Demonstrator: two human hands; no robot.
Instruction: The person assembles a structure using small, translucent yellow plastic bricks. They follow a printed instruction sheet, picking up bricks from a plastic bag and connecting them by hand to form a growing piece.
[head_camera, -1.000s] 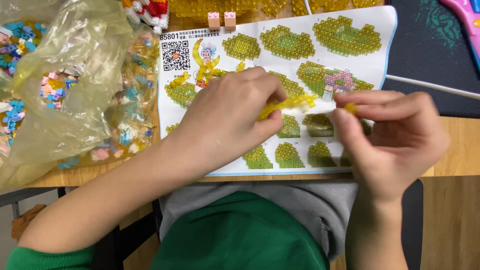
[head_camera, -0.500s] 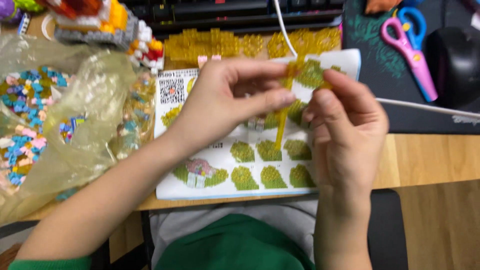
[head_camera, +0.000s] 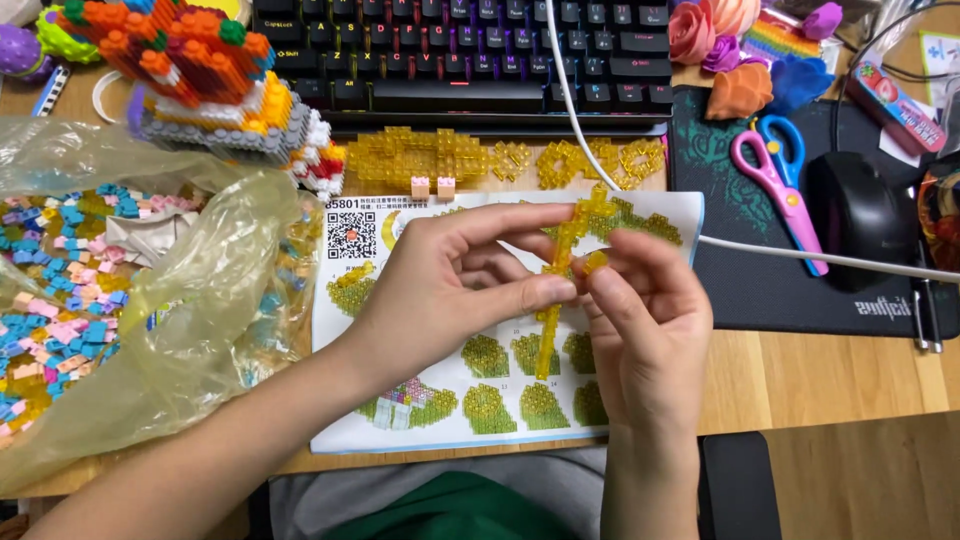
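My left hand (head_camera: 455, 285) pinches a long, thin strip of translucent yellow bricks (head_camera: 557, 285), held upright over the printed instruction sheet (head_camera: 420, 410). My right hand (head_camera: 645, 310) holds a small yellow brick (head_camera: 596, 260) between thumb and forefinger, right against the upper part of the strip. Several finished yellow brick pieces (head_camera: 450, 158) lie in a row between the sheet and the keyboard (head_camera: 470, 50).
A clear plastic bag (head_camera: 190, 290) of several small coloured bricks lies at the left. A built orange and white brick model (head_camera: 215, 85) stands back left. Pink and blue scissors (head_camera: 775, 180), a black mouse (head_camera: 860, 215) and a white cable (head_camera: 830, 262) lie on the dark mat at the right.
Both hands have lifted the yellow strip off the sheet and turned it upright. The view has tilted up, showing the keyboard and the brick model.
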